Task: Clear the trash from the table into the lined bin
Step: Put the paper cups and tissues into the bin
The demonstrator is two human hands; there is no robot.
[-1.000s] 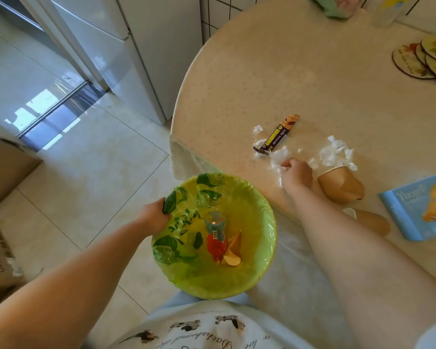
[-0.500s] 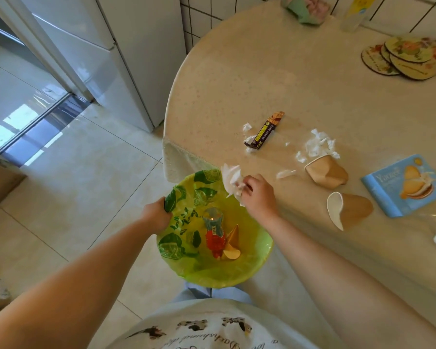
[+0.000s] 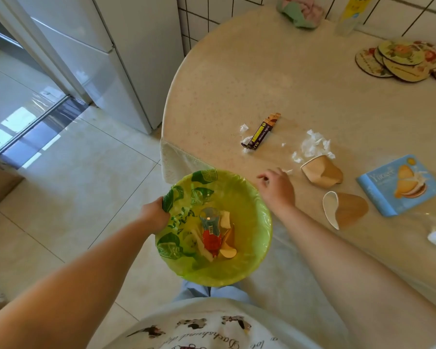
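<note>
1. Several items lie inside our bin (image 3: 257, 197), but through the green liner we can only make out a red-and-blue wrapper (image 3: 211, 233) and a paper cup; the rest is unclear.
2. Our left hand (image 3: 154, 213) grips the bin's left rim, just off the near table (image 3: 262, 79) edge.
3. Our right hand (image 3: 277, 187), which held tissue over the bin half a second ago, now hovers empty and loosely open above the table edge.
4. Farther right lie tissue scraps (image 3: 315, 146), a dark wrapper (image 3: 261, 132), two crushed cups (image 3: 322, 171) and a blue biscuit box (image 3: 398, 185).
</note>
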